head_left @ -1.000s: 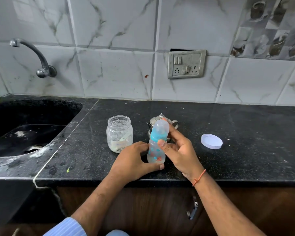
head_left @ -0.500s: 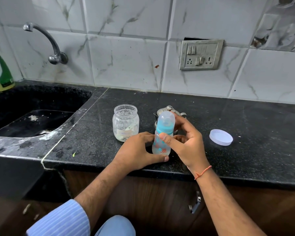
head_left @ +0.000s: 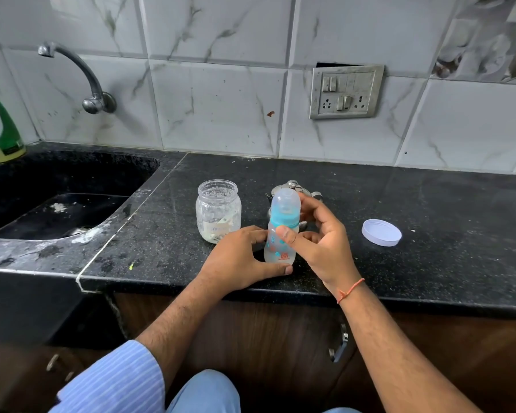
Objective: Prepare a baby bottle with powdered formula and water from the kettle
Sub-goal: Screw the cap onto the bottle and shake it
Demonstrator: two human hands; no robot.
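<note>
A small baby bottle (head_left: pixel 281 231) with a blue collar and a clear cap stands upright on the black counter (head_left: pixel 429 234). My left hand (head_left: pixel 242 263) grips its base, thumb across the front. My right hand (head_left: pixel 319 242) curls round its upper part, thumb on the front just under the collar. An open glass jar (head_left: pixel 218 210) with a little pale powder stands just left of the bottle. Behind the bottle, a small steel kettle (head_left: pixel 294 186) is mostly hidden. The jar's white lid (head_left: pixel 381 232) lies to the right.
A dark sink (head_left: pixel 57 201) sinks into the counter at left, under a wall tap (head_left: pixel 81 76). A green-capped bottle (head_left: pixel 3 135) stands at the far left corner. A switch and socket plate (head_left: pixel 346 92) is on the tiled wall. Cabinet doors run below the counter edge.
The view has shifted to the left and tilted down a little. Both hands stay on the bottle in nearly the same hold.
</note>
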